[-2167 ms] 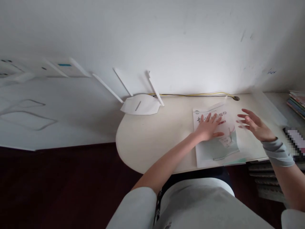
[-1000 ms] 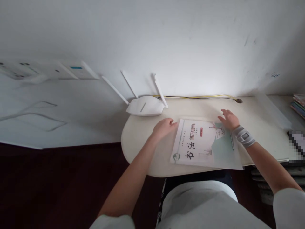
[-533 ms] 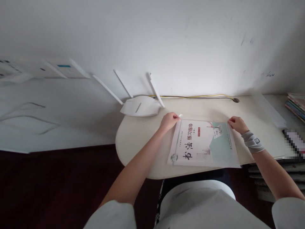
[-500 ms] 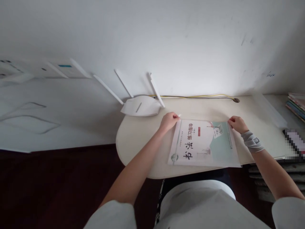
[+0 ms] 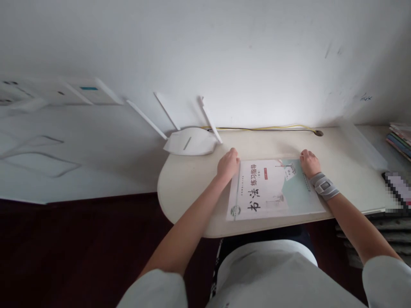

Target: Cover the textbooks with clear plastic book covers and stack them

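Observation:
A calligraphy practice book (image 5: 272, 190) in a clear plastic cover lies sideways on the white desk, its front face up in white and pale green. At its far left corner is my left hand (image 5: 228, 164), closed, with the fingers curled on the edge. My right hand (image 5: 310, 163), a grey strap around its wrist, is closed at the far right corner of the same book. The fingertips of both hands are partly hidden, so the exact grip on cover or book does not show.
A white router (image 5: 191, 141) with upright antennas stands behind my left hand. Yellow and black cables (image 5: 266, 129) run along the wall to a desk hole. Farther right are a clear plastic piece (image 5: 364, 143), a blurred-out phone-like object (image 5: 398, 190) and stacked books (image 5: 400, 141).
My right hand has moved slightly left and away from me, and its fingers have curled in. My left hand has turned, now more fist-like. The book has barely shifted.

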`<state>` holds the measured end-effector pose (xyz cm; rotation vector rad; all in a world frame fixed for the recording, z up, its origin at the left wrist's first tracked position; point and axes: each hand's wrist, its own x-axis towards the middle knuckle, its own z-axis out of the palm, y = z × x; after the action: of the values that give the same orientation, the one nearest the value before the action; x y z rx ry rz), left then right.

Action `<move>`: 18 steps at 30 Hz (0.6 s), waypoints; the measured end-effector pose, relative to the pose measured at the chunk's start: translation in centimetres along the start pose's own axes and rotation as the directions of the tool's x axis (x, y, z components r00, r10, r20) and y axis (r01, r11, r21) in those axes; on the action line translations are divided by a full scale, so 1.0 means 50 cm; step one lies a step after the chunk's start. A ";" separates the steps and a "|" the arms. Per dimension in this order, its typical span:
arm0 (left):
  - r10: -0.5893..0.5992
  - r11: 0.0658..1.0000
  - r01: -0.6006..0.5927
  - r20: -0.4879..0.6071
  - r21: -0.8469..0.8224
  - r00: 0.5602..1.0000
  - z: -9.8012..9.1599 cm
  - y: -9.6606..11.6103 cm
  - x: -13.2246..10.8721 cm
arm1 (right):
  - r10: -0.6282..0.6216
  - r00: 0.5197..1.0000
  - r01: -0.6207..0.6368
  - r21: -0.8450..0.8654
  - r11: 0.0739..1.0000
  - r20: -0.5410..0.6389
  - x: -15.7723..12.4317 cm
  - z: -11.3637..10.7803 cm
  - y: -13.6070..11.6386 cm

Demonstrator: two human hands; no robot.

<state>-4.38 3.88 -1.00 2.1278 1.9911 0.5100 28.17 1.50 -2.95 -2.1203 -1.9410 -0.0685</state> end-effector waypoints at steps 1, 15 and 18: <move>0.022 1.000 -0.022 -0.017 0.014 1.000 -0.003 0.010 -0.011 | -0.008 1.000 0.008 -0.009 1.000 -0.005 -0.003 0.000 -0.002; 0.727 0.669 -0.734 0.310 -0.118 0.613 0.063 0.178 -0.226 | -0.091 0.996 0.092 -0.116 0.989 0.011 -0.015 -0.023 -0.004; 0.737 0.665 -0.739 0.264 -0.113 0.622 0.067 0.173 -0.223 | -0.269 0.963 0.267 -0.062 0.962 -0.020 -0.055 -0.034 -0.052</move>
<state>4.39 -7.56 -2.34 2.7812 0.8760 0.2539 25.56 -1.38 -1.49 -1.8651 -2.2222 -0.2082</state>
